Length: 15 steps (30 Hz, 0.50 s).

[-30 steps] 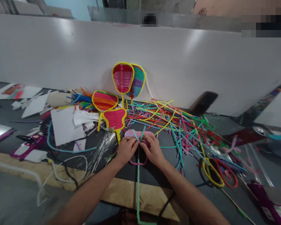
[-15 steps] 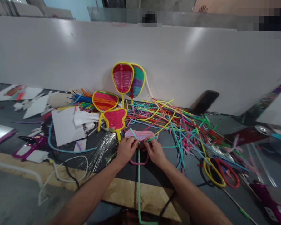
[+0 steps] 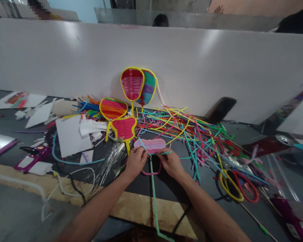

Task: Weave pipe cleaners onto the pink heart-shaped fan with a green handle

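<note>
Between my hands is a pink and lilac pipe-cleaner panel (image 3: 150,144) with a darker pink loop (image 3: 150,173) below it. A long green pipe cleaner (image 3: 154,198) hangs from the panel's lower edge toward my lap, bent at its bottom. My left hand (image 3: 136,163) is closed at the panel's lower left, pinching a teal pipe cleaner (image 3: 141,143) whose end sticks up across the panel. At the lower right, my right hand (image 3: 170,164) pinches the teal strand's other end (image 3: 167,153), which points right. The fingertips hide part of the join.
Yellow-rimmed pipe-cleaner fans (image 3: 132,84) lean on the white partition (image 3: 91,60). Loose pipe cleaners (image 3: 176,126) spread to the right, with scissors (image 3: 231,186), a phone (image 3: 221,109) and a can (image 3: 272,144). White card (image 3: 73,136) and a purple glue gun (image 3: 34,158) lie left.
My right hand has moved slightly right, widening the gap between my fingertips. The panel has shifted a little left, and the green strand's lower end has swung right.
</note>
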Motion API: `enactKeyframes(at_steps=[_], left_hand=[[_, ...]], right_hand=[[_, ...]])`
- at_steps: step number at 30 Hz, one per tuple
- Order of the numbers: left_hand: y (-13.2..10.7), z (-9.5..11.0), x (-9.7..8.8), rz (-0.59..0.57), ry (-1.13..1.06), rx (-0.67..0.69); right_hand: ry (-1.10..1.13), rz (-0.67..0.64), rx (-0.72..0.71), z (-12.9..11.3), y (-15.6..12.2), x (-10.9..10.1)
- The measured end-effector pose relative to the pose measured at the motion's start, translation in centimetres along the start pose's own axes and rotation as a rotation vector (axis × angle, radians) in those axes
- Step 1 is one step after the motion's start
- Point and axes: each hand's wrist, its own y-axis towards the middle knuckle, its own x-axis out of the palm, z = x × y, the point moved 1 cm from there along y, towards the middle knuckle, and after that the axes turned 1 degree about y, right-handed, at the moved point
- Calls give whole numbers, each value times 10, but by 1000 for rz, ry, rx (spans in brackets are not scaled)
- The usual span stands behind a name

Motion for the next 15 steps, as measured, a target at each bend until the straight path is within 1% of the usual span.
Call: enactKeyframes(at_steps=[2, 4, 7, 9, 12, 15], left_hand=[[0, 0, 1, -3, 7, -3], [1, -1, 1, -9, 11, 4], [1, -1, 2, -10, 29, 27], [1, 0, 2, -4, 59, 30], [1, 1, 1, 1, 92, 33], [2, 1, 1, -11, 78, 46]], right_hand=[[21, -28, 12, 0, 0, 0], [3, -49, -22, -1, 2, 3], [-150, -61, -117, -4, 6, 9], [-274, -97, -161, -5, 8, 13], [-387, -152, -195, -5, 9, 17], [-449, -156, -188, -5, 8, 17]])
